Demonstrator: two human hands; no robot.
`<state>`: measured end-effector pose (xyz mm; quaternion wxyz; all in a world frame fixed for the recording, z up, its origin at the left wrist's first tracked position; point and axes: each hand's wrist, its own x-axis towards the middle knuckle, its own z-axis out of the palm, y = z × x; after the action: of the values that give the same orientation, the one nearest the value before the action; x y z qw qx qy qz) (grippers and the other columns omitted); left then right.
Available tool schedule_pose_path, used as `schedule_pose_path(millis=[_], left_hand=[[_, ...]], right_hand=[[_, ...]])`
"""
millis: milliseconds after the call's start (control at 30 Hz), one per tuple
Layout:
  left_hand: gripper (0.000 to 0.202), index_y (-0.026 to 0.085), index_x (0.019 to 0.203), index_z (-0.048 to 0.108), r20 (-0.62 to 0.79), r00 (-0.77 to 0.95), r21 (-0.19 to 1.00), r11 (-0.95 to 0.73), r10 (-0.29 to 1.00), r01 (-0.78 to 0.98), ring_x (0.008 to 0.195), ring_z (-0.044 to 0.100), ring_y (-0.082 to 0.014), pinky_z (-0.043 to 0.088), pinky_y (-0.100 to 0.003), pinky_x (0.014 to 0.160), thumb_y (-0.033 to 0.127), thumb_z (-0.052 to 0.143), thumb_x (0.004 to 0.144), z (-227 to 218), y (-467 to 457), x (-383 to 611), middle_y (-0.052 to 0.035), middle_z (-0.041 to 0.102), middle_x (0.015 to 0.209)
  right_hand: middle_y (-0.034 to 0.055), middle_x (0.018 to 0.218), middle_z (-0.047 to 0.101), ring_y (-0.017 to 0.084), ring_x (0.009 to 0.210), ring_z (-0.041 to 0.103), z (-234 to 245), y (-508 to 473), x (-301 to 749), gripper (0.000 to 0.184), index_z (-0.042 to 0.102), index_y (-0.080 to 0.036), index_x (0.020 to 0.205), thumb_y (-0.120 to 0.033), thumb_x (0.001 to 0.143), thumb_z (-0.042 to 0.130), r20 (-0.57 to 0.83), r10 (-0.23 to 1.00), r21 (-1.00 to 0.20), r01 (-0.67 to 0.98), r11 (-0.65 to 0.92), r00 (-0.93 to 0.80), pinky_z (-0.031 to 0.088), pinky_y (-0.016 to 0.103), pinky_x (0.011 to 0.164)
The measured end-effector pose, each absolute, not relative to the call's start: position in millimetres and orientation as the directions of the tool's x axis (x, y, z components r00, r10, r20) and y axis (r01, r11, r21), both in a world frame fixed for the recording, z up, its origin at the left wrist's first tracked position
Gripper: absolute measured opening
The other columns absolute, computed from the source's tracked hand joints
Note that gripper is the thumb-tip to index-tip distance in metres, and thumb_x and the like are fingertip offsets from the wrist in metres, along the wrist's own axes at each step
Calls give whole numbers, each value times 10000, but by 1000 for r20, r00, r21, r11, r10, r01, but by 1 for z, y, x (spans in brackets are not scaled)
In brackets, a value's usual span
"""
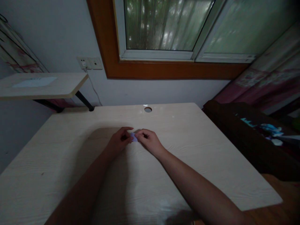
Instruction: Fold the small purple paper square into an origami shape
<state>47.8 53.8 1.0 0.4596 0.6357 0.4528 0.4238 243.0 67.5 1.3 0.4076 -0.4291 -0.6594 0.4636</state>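
Note:
A small light-purple piece (134, 137), perhaps folded paper, is between my two hands just above or on the pale wooden table (187, 150). The thumb of my left hand (120, 139) pinches its left side, while the index finger of that hand reaches out over it. On the other side, my right hand (150, 140) grips the piece's right edge between thumb and curled fingers. Fingertips cover parts of the piece, so its full shape is hidden.
A raised shelf (47, 89) on black legs stands at the back left, with a white sheet (35, 82) on it. At the table's far edge is a round cable hole (148, 109). A white cable (94, 89) hangs from a wall socket (83, 62). Dark furniture (243, 134) lies right.

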Motion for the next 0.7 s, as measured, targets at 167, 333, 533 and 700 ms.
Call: schedule_pose_path(millis=[167, 333, 533, 700], left_hand=[[409, 214, 1222, 578, 123, 232, 965, -171, 965, 197, 668, 577, -127, 445, -246, 638, 321, 676, 840, 2, 54, 48, 34, 564, 726], [416, 220, 1227, 575, 121, 239, 963, -172, 964, 209, 672, 577, -132, 448, -253, 650, 323, 676, 837, 2, 54, 48, 34, 567, 719], [422, 214, 1223, 578, 130, 227, 962, -178, 965, 207, 663, 575, -130, 449, -252, 647, 333, 681, 831, 2, 55, 48, 34, 571, 713], [424, 214, 1220, 580, 117, 228, 967, -163, 967, 195, 664, 578, -130, 452, -250, 643, 324, 688, 825, 2, 54, 49, 37, 567, 712]], right_hand=[[-3, 660, 599, 116, 595, 477, 0, 68, 244, 234, 713, -170, 807, -382, 858, 627, 132, 945, -963, 188, 194, -298, 362, 231, 562], [-4, 651, 588, 116, 586, 464, 2, 68, 244, 230, 709, -171, 802, -379, 855, 627, 122, 946, -967, 180, 182, -302, 361, 236, 561], [-5, 639, 579, 120, 587, 468, 5, 68, 243, 250, 702, -172, 779, -400, 848, 626, 117, 946, -968, 177, 176, -302, 360, 239, 560], [-5, 639, 579, 118, 585, 464, 5, 68, 243, 249, 701, -169, 780, -399, 843, 630, 112, 948, -970, 173, 169, -297, 358, 239, 562]])
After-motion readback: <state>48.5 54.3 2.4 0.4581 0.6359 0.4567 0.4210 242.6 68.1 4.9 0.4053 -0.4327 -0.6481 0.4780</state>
